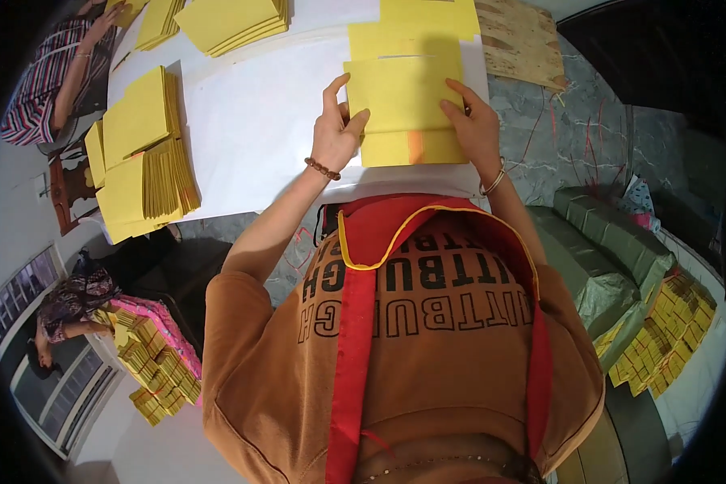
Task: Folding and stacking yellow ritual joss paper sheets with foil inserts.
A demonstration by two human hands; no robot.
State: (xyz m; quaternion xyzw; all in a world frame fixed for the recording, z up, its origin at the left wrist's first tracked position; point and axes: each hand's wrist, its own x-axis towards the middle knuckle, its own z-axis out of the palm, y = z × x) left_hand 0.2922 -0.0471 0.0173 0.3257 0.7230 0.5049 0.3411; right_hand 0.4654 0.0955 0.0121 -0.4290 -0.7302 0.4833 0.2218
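In front of me at the table's near edge lies a flat yellow paper piece (403, 97), like an envelope or folded sheet, with a lower band that carries an orange patch. My left hand (339, 133) grips its left edge, thumb over the top face. On the opposite edge my right hand (472, 121) holds it the same way, thumb and index finger on the paper. More yellow sheets (367, 39) lie just beyond it, partly overlapped. Whether the held piece is one layer or several, I cannot tell.
Stacks of yellow paper (141, 117) and a fanned bundle (165, 181) sit on the white table (250, 137) at left. Another stack (234, 24) is farther back. A plywood board (524, 40) is at right. Bundled yellow piles (661, 335) stand low right. Two other people work at left.
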